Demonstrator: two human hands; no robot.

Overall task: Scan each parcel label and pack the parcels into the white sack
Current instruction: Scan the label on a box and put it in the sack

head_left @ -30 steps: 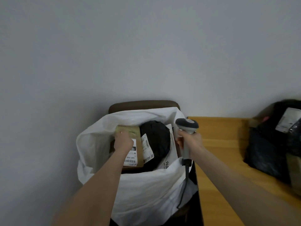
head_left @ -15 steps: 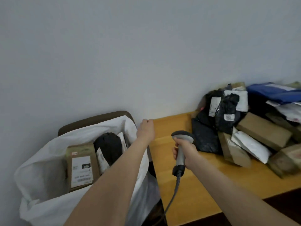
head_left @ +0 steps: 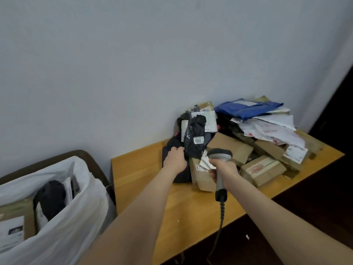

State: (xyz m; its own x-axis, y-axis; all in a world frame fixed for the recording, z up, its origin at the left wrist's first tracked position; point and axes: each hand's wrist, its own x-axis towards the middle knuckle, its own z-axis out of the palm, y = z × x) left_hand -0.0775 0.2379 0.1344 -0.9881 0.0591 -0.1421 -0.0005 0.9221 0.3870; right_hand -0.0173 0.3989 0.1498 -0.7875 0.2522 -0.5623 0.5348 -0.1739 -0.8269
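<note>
My right hand [head_left: 224,170] grips the grey handheld scanner [head_left: 219,154], its head raised in front of the parcel pile and its cable hanging down to the lower edge. Stretched out to the pile, my left hand [head_left: 175,158] touches the black bagged parcels, right beside a crumpled black bag [head_left: 194,142] labelled 2003. Its fingers are bent at that bag's edge and mostly hidden, so a grip cannot be told. The white sack [head_left: 76,217] stands open at lower left. Inside it lie a black parcel [head_left: 50,197] and a labelled cardboard box [head_left: 17,222].
The pile on the wooden table [head_left: 141,180] holds a blue mailer [head_left: 246,109], white mailers [head_left: 271,129] and cardboard boxes [head_left: 262,169]. The sack sits on a brown seat [head_left: 86,156] against the wall. A dark opening lies at the far right.
My left hand let go of the box in the sack, swung right across the table and reached the black parcels. The view turned from the sack to the pile. The scanner stays in my right hand.
</note>
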